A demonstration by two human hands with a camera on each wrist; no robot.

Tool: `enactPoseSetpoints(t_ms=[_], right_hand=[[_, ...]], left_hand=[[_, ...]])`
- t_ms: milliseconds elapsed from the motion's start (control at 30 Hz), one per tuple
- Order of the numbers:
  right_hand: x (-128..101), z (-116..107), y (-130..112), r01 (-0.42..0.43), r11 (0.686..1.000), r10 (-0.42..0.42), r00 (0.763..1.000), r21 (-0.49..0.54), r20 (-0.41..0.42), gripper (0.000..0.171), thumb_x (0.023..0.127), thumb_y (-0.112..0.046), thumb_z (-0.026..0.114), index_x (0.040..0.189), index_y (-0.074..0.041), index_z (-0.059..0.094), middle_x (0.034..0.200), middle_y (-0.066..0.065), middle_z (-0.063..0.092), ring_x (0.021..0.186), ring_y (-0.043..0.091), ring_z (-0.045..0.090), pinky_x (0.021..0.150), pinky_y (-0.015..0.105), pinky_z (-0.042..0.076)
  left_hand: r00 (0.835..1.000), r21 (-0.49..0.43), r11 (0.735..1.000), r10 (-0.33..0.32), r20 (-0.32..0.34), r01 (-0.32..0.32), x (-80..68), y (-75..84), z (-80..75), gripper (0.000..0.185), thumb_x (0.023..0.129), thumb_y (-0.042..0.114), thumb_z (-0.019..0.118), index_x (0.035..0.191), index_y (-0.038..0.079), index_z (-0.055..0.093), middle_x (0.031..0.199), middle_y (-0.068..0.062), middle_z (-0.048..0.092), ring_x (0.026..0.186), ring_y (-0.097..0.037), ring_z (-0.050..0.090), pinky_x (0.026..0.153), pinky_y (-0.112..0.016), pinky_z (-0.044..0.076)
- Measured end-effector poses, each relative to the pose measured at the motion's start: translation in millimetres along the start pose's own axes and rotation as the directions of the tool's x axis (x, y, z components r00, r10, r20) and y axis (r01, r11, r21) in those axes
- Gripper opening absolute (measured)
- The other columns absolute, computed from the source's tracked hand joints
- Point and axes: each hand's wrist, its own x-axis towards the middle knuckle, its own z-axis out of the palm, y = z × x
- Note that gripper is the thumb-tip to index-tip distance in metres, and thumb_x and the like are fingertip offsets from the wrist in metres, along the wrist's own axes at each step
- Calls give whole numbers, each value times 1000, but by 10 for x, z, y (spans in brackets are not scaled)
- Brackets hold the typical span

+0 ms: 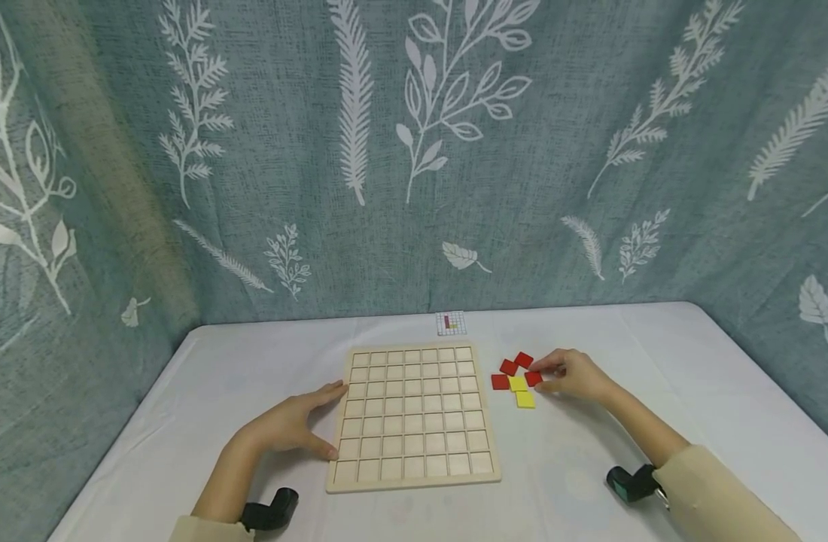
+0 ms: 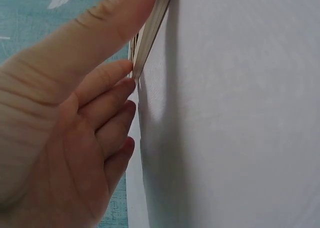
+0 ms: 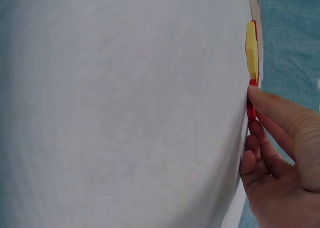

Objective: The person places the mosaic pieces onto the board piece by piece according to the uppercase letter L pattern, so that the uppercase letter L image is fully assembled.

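The right hand (image 1: 576,375) pinches a red tile (image 1: 533,379) in the heap beside the board (image 1: 414,416) — the pickup step. The left hand (image 1: 288,424), fingers straight, steadies the board's edge — next it likely needs a clean lift.

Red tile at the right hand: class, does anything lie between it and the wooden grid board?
Yes. The red tile at the right hand has a yellow tile lying between it and the wooden grid board.
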Motion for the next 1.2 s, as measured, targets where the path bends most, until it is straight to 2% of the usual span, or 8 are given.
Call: enactPoseSetpoints(t_ms=[200, 333, 467, 600, 867, 1200], right_hand=[[-32, -2, -9, 12, 1000, -12, 1000, 2, -15, 24, 76, -15, 75, 97, -3, 71, 95, 8, 68, 84, 19, 58, 71, 25, 49], [-43, -18, -25, -24, 999, 23, 1000, 49, 13, 26, 76, -18, 75, 98, -4, 70, 93, 6, 69, 80, 15, 60, 69, 23, 51], [-42, -47, -55, -25, 997, 21, 999, 80, 44, 26, 77, -19, 75, 97, -4, 70, 88, 4, 68, 75, 12, 58, 67, 22, 51], [-37, -58, -87, 3, 996, -10, 997, 89, 71, 26, 77, -21, 75, 96, -4, 70, 84, 1, 67, 72, 11, 54, 67, 21, 50], [-62, -41, -109, 25, 995, -33, 996, 96, 78, 27, 78, -21, 74, 98, -4, 69, 85, 0, 65, 73, 10, 53, 68, 21, 49], [-42, -63, -102, 59, 997, -63, 995, 55, 82, 25, 78, -22, 74, 96, -5, 69, 82, -2, 64, 71, 9, 53, 66, 21, 49]], left_hand=[[1000, -10, 1000, 18, -3, -18, -6, -5, 7, 101, 56, 32, 84, 140, 0, 36, 148, -21, 24, 134, -44, 21, 106, -59, 19], [999, 6, 999, 33, -8, -33, -5, -7, 36, 101, 58, 33, 83, 139, -2, 36, 147, -23, 25, 133, -45, 22, 105, -59, 20], [999, 23, 999, 43, -11, -42, 15, 1, 63, 102, 60, 37, 82, 140, -3, 34, 147, -24, 24, 133, -45, 23, 105, -58, 22], [1000, 19, 1000, 25, -9, -25, 26, 11, 59, 104, 58, 37, 82, 141, -3, 33, 148, -22, 23, 134, -44, 23, 106, -57, 21], [996, -35, 999, 5, 86, -2, -19, 28, 7, 113, 54, 30, 85, 144, -2, 24, 151, -23, 14, 136, -45, 14, 107, -59, 16], [998, -26, 1000, -8, 55, 9, -14, 51, 58, 114, 54, 32, 86, 144, 0, 25, 151, -21, 15, 136, -44, 15, 107, -58, 17]])
